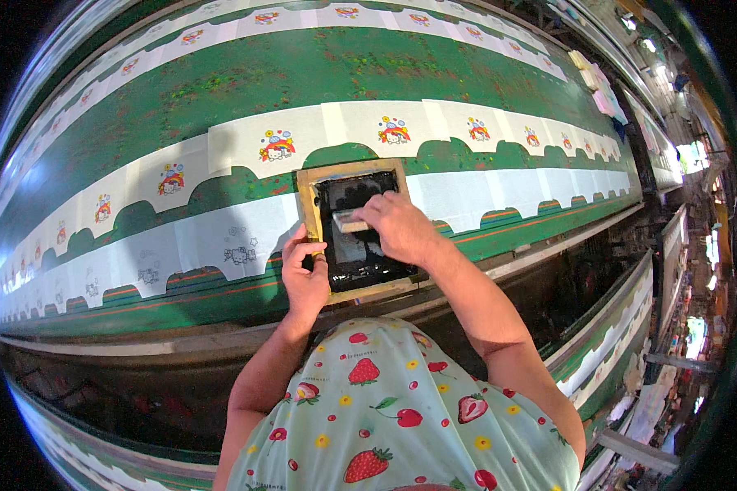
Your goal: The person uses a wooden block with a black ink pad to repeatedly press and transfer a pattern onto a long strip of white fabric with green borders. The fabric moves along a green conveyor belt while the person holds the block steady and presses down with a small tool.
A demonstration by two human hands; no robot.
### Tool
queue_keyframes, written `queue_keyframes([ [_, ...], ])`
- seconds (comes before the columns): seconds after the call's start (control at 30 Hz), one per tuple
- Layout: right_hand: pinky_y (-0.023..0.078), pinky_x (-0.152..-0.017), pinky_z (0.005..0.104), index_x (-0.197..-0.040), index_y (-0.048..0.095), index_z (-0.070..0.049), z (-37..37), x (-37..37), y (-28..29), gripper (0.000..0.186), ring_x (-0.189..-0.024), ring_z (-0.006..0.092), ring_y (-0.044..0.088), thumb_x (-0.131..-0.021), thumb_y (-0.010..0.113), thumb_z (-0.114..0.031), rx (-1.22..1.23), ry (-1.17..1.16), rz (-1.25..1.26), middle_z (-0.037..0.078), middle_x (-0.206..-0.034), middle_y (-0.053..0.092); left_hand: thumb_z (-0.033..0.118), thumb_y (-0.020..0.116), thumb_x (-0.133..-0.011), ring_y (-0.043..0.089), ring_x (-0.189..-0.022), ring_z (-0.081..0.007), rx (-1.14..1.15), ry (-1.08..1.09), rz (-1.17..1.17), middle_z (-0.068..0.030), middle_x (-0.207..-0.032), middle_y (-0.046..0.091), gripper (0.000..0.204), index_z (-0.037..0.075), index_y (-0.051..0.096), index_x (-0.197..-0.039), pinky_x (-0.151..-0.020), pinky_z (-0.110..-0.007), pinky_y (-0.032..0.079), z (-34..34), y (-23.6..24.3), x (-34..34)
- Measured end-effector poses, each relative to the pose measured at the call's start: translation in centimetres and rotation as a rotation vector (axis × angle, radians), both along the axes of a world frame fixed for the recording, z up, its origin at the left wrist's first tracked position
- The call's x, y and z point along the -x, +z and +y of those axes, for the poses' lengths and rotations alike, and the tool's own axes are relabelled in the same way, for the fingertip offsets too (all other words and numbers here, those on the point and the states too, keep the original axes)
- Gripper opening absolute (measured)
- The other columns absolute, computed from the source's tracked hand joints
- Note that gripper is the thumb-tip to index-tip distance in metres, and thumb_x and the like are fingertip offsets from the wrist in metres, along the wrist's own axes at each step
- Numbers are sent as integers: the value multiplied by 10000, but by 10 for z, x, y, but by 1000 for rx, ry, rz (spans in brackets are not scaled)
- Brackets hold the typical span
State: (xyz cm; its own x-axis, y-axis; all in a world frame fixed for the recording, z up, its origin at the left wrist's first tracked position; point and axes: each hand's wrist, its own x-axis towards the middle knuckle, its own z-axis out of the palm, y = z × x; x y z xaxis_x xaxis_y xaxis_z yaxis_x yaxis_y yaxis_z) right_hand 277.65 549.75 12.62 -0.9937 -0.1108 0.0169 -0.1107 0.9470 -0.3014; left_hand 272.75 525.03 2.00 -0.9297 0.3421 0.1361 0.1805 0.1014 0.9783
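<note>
A wooden-framed printing screen (pixel 354 170) lies over the near row of pale fabric pieces, its mesh dark with black ink (pixel 352 274). My left hand (pixel 305 266) is closed around the frame's left edge. Inside the frame, my right hand (pixel 397 227) grips a small pale squeegee (pixel 345 219) against the inked mesh. To the left of the screen, a fabric piece (pixel 239 250) carries a black outline print of a cartoon figure; fainter outlines continue farther left. On the right, the near-row pieces (pixel 467 196) look plain.
The long green table (pixel 287 69) bears ink specks. Behind the screen runs a row of fabric pieces with coloured rainbow prints (pixel 393 129), with more rows at the far side. A rail (pixel 164 340) follows the table's near edge. Stacked cloths (pixel 599 90) sit at the far right.
</note>
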Motion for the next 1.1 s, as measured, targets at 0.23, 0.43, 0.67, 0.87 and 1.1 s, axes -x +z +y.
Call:
queue_keyframes([
  [0.23,540,-974,484,-1209,786,-87,-47,-76,11,322,-1129,331,667,-902,698,-127,-25,8,49,104,-1164,727,-204,706,-872,626,-1437,-354,19,25,47,-216,-1566,638,362,77,801,-1079,-1201,-426,488,3,-2,-1],
  [0.43,531,-1037,512,-1315,762,-79,-64,-106,13,428,-1184,350,650,-889,761,-128,25,-12,-13,104,-1269,715,-167,743,-832,606,-1454,-373,80,28,106,-212,-1579,623,361,76,795,-1093,-1217,-446,478,4,1,-6],
  [0.67,505,-1167,508,-1380,748,-66,-40,-141,3,459,-1347,402,624,-953,853,-197,345,-194,166,172,-1417,687,-189,737,-755,581,-1492,-389,126,40,175,-208,-1602,608,453,89,782,-1109,-1217,-453,494,8,5,-6],
  [0.87,487,-1199,460,-1422,726,-41,11,-187,-31,427,-1368,381,639,-1010,804,-124,718,-611,250,195,-1437,688,-204,688,-745,587,-1491,-354,112,74,229,-196,-1613,618,495,124,769,-1107,-1235,-437,474,43,11,-30],
  [1.1,481,-1200,452,-1386,741,-52,104,-250,-45,395,-1364,372,647,-1004,815,-126,727,-614,313,193,-1421,704,-197,684,-759,605,-1467,-377,-55,65,221,-210,-1616,618,464,114,785,-1088,-1224,-461,477,160,-1,-88],
])
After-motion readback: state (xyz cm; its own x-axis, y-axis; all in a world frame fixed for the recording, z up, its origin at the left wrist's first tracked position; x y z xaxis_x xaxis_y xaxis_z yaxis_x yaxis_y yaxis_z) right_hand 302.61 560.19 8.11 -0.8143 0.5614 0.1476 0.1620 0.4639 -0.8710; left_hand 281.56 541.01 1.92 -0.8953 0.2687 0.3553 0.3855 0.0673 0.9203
